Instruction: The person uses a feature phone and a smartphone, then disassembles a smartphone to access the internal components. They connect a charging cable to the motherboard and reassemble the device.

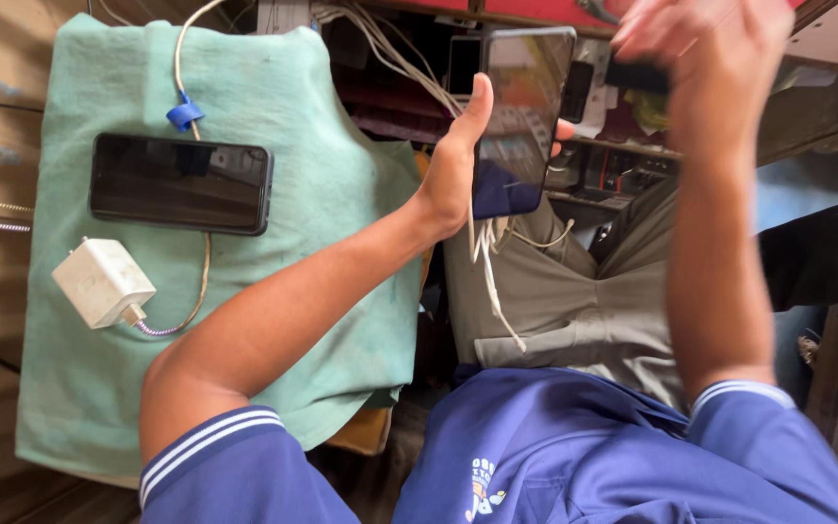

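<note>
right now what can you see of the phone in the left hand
The smartphone is a dark slab with a glossy black screen, switched off and showing reflections. It is held upright and slightly tilted over the lap. The left hand grips its long edges, thumb on the near edge and fingertips curling round the far one. The right hand, blurred, is just beside its top corner holding a small dark object.

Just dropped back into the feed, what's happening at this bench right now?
A person in a blue shirt holds a dark glossy smartphone up in the left hand, thumb along its edge. The right hand is raised beside it, gripping a small black object too blurred to identify. A second black smartphone lies flat on a green cloth, near a white charger block with its cable.
</note>
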A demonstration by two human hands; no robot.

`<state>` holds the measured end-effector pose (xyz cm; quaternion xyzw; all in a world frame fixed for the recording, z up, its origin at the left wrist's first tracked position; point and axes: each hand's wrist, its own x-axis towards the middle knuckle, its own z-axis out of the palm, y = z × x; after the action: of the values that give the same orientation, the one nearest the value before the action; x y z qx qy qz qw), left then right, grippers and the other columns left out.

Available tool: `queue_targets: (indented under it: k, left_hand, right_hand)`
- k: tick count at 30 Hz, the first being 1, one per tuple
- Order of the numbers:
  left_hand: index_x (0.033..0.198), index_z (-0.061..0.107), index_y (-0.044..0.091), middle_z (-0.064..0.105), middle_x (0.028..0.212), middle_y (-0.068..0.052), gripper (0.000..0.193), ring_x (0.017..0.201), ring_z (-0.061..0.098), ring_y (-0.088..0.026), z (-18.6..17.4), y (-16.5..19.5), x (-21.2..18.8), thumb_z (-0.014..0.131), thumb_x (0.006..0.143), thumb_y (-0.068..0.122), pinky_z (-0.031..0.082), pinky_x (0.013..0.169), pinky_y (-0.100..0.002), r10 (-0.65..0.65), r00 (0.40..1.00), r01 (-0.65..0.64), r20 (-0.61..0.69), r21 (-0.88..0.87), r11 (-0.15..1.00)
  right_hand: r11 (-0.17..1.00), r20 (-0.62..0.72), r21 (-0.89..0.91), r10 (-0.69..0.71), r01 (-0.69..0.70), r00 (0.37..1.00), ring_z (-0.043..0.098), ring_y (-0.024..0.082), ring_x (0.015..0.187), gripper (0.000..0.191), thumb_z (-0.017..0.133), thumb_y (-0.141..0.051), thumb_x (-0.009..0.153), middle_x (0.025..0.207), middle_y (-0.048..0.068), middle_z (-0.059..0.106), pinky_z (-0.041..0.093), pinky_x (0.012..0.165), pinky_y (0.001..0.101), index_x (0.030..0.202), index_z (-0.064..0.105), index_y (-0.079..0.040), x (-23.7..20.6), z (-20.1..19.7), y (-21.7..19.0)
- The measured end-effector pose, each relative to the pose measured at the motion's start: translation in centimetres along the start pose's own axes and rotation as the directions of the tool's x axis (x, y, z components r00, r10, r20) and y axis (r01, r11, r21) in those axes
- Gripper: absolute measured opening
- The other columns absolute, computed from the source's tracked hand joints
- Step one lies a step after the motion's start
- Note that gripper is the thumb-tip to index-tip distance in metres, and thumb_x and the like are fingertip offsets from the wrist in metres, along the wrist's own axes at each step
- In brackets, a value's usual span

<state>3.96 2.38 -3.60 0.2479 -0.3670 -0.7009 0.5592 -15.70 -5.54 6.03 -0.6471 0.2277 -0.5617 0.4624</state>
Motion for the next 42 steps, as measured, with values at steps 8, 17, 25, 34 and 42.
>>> queue_targets:
  k: [8,17,25,34,42]
  left_hand:
    - [0.126,0.066,-0.003,0.073,0.114,-0.016,0.078,0.103,0.071,-0.023,-1.2,0.9,0.3,0.03,0.109,0.064,0.062,0.092,-0.037,0.085,0.986,-0.11,-0.145,-0.172,0.979]
    - [0.133,0.061,-0.006,0.069,0.127,-0.016,0.082,0.114,0.065,-0.018,-2.0,0.5,0.2,0.03,0.111,0.067,0.056,0.096,-0.033,0.21,0.946,-0.244,-0.246,-0.114,0.963]
    - [0.145,0.051,-0.001,0.061,0.138,-0.016,0.074,0.12,0.061,-0.019,-1.1,-0.3,0.0,0.029,0.115,0.063,0.055,0.105,-0.036,0.218,0.964,-0.244,-0.153,-0.178,0.953]
    - [0.144,0.049,-0.008,0.061,0.142,-0.021,0.081,0.124,0.059,-0.025,-1.5,0.2,0.0,0.027,0.116,0.065,0.055,0.104,-0.039,0.2,0.97,-0.225,-0.141,-0.196,0.954]
    - [0.146,0.046,-0.002,0.06,0.14,-0.021,0.081,0.128,0.06,-0.027,-2.0,1.2,0.6,0.027,0.109,0.066,0.059,0.102,-0.044,0.214,0.949,-0.257,-0.233,-0.171,0.951]
  right_hand:
    - [0.888,0.013,0.242,0.399,-0.39,0.917,0.066,0.016,0.105,0.02,0.06,-0.007,0.114,0.115,0.009,0.062,0.063,0.092,0.032,0.13,0.051,0.001,-13.2,3.7,9.4]
    - [0.889,-0.011,0.211,0.417,-0.405,0.909,0.072,0.014,0.088,0.012,0.066,0.0,0.106,0.105,0.009,0.072,0.06,0.081,0.0243,0.115,0.058,0.001,-15.2,6.9,9.9]
    - [0.954,-0.236,0.165,0.283,-0.249,0.93,0.056,0.001,0.079,0.017,0.072,0.003,0.103,0.096,-0.001,0.064,0.046,0.07,0.0154,0.113,0.059,-0.001,-15.8,7.2,11.2]
    - [0.965,-0.254,0.087,0.261,-0.247,0.931,0.055,0.001,0.082,0.014,0.073,0.001,0.106,0.097,-0.002,0.065,0.045,0.072,0.0158,0.115,0.063,-0.001,-16.4,7.2,11.9]
    - [0.847,-0.098,0.403,0.416,-0.347,0.904,0.041,0.001,0.068,0.037,0.053,-0.028,0.111,0.089,-0.006,0.049,0.035,0.059,0.016,0.137,0.058,-0.002,-15.2,5.8,11.0]
